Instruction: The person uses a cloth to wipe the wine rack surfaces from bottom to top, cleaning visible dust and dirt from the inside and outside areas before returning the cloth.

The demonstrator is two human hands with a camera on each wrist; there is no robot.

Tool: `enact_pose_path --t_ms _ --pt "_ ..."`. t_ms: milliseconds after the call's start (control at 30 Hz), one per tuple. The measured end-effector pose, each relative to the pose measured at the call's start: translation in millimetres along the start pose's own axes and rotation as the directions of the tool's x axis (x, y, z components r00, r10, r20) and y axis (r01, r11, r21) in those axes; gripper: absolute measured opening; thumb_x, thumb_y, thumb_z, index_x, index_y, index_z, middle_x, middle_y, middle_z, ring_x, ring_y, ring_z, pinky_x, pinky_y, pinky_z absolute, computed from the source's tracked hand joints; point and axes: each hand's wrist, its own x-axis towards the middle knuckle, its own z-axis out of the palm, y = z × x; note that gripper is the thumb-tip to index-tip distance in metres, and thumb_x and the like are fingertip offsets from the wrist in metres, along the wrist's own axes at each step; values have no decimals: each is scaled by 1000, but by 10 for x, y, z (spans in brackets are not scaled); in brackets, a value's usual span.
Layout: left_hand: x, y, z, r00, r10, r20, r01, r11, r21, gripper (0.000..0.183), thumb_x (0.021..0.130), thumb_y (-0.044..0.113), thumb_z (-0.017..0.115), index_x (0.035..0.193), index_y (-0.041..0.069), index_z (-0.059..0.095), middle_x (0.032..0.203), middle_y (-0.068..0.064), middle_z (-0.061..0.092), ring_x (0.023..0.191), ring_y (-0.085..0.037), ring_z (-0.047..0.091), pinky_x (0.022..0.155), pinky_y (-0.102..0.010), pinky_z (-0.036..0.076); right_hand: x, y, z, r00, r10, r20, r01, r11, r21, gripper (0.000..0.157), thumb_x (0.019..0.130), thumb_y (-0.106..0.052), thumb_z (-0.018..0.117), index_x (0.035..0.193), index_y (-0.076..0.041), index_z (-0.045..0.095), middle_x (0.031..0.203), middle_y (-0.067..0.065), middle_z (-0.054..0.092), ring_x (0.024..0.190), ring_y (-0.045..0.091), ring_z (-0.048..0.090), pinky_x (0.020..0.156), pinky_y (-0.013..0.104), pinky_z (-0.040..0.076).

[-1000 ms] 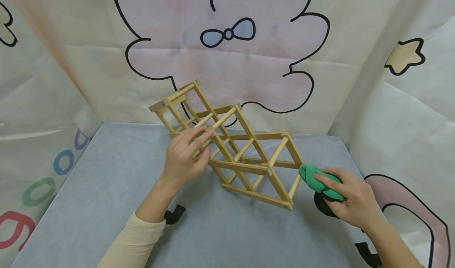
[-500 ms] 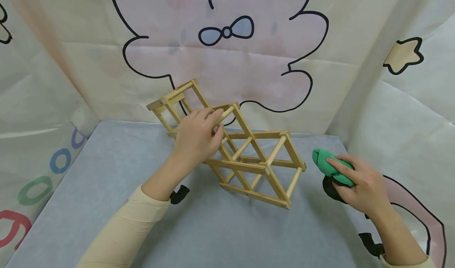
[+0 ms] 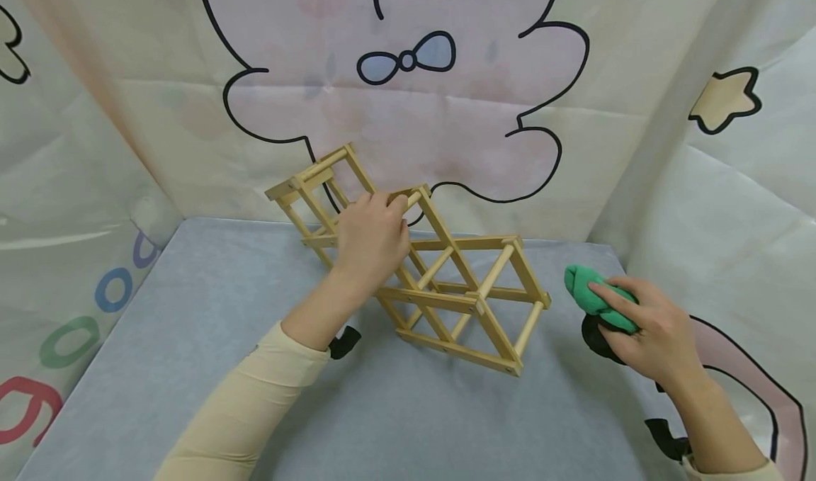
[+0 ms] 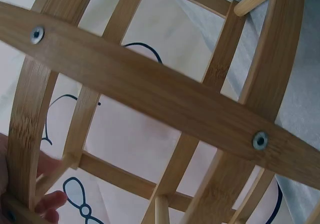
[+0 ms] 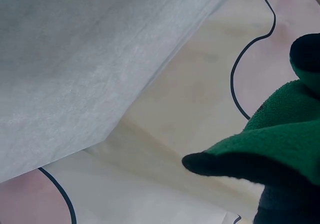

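A light wooden lattice rack (image 3: 440,300) of crossed slats and round rods leans up to the left, over a blue-grey table. My left hand (image 3: 370,244) grips one of its upper rods; in the left wrist view the fingers (image 4: 52,202) curl round the wood at the lower left, beside screwed slats (image 4: 145,96). To the right of the rack, my right hand (image 3: 656,332) holds a bunched green cloth (image 3: 579,290), apart from the wood. A black rounded shape (image 3: 599,339) shows beneath the cloth. Folds of the green cloth (image 5: 280,144) fill the right wrist view's right side.
The blue-grey table cover (image 3: 408,431) reaches to a back wall sheet (image 3: 484,148) printed with a cartoon animal. Printed side sheets stand close at the left (image 3: 76,205) and right (image 3: 733,212). Black straps (image 3: 666,438) show at the wrists.
My left hand has moved up and right along the rack to a higher rod. My right hand has drawn the green cloth away from the rack's right end, to the right.
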Motion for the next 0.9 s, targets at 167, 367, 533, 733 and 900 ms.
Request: enact_pose_path --t_ms 167,367,533,733,900 --pt "12 61 21 1000 22 -13 -20 996 90 19 85 -12 65 80 5 73 73 -10 62 56 -19 39 46 -27 29 -12 0 1 1000 0 -2 0 1000 2 51 93 -38 45 103 -6 82 103 19 72 89 33 61 51 38 43" --pt "41 103 -9 1000 12 15 -13 992 123 32 84 -15 65 64 9 59 65 -7 51 59 -16 26 49 -26 18 -34 6 16 1000 2 5 -2 1000 10 51 93 -39 45 103 -6 82 104 19 72 89 33 61 56 37 43" --pt "61 104 -2 1000 18 11 -19 991 135 42 83 -17 64 59 12 47 62 -4 40 60 -15 20 50 -25 13 -52 20 23 1000 3 -2 -3 1000 10 51 93 -39 45 103 -6 82 104 19 72 88 32 60 54 36 44" --pt "61 96 -29 999 47 9 -48 988 144 42 86 -15 64 58 12 50 62 -4 41 61 -16 21 50 -25 13 -62 35 -8 1000 7 19 -7 1000 4 51 93 -39 45 107 -7 82 105 19 72 88 33 62 50 38 45" --pt "31 97 -94 996 93 -2 -92 989 118 27 93 -7 68 70 8 72 64 -7 54 59 -16 24 50 -25 13 -81 52 -21 999 10 32 -10 1000 3 51 93 -39 45 108 -6 81 107 19 71 88 34 62 51 38 45"
